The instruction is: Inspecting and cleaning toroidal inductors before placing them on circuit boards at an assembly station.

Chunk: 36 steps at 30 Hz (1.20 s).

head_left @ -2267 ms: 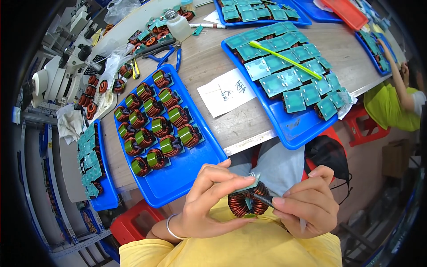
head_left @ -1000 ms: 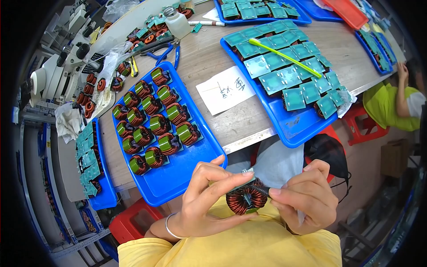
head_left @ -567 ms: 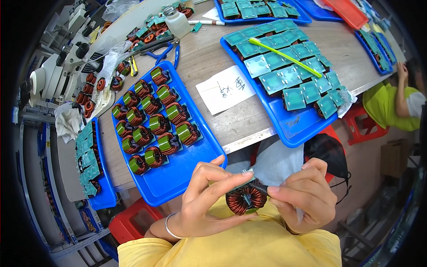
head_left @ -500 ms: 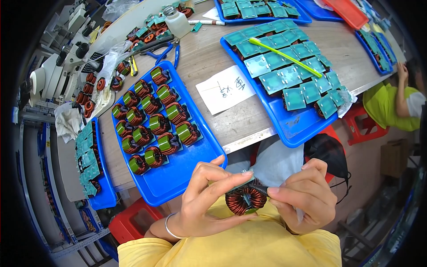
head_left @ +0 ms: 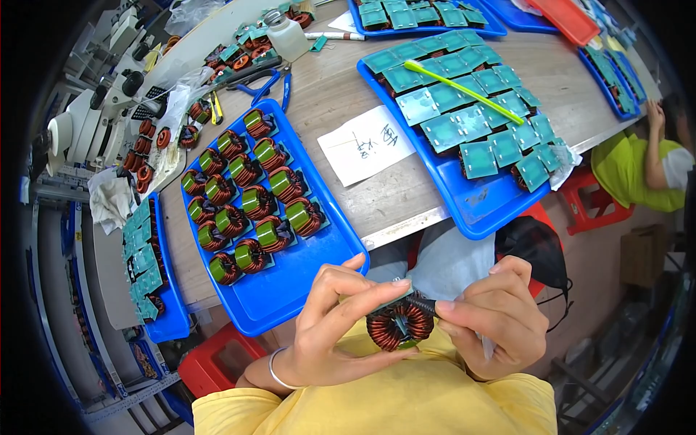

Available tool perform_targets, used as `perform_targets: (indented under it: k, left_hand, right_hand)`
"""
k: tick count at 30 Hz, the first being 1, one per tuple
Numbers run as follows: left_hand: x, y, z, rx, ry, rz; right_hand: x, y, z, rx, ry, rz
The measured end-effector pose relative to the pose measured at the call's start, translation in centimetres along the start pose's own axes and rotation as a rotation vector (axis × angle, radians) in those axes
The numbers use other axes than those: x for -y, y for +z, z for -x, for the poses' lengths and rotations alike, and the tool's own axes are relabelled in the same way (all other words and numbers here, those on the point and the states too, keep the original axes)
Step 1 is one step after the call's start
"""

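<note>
Our left hand pinches the coil; our right hand grips the tool, now higher, so we work nearer the board

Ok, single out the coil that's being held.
It's the coil before the yellow shirt, gripped by the left hand, the right hand holding a slender black object at it. Coils on the blue tray left of the paper rest unheld.

Copper-red striped coil, blue tray
</note>
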State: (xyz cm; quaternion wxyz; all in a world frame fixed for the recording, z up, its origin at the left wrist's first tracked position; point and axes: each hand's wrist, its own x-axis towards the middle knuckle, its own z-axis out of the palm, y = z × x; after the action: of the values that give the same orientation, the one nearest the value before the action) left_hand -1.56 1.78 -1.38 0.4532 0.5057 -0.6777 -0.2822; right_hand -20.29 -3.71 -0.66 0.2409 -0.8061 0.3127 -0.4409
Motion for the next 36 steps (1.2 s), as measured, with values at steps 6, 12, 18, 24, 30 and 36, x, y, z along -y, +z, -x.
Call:
perform_targets:
  k: [6,12,18,24,30,36]
  left_hand:
    - [0.08,0.02,0.03,-0.007,0.001,-0.003]
    - [-0.03,0.01,0.04,-0.006,-0.018,-0.004]
    - [-0.08,0.03,-0.07,-0.011,-0.011,-0.020]
    - [-0.03,0.11,0.09,-0.030,0.003,-0.108]
    - [0.09,0.24,0.01,-0.038,0.026,-0.138]
    - [0.10,0.15,-0.03,-0.027,0.025,-0.143]
  right_hand:
    - [0.02,-0.01,0.12,0.023,-0.003,0.005]
    - [0.16,0.19,0.16,-0.005,-0.009,-0.043]
    - [0.21,0.18,0.19,0.003,-0.014,-0.041]
    - [0.25,0.27,0.15,0.021,-0.042,-0.002]
    - [0.19,0.33,0.19,0.009,-0.061,0.009]
    - [0.10,0.47,0.05,-0.008,-0.044,0.020]
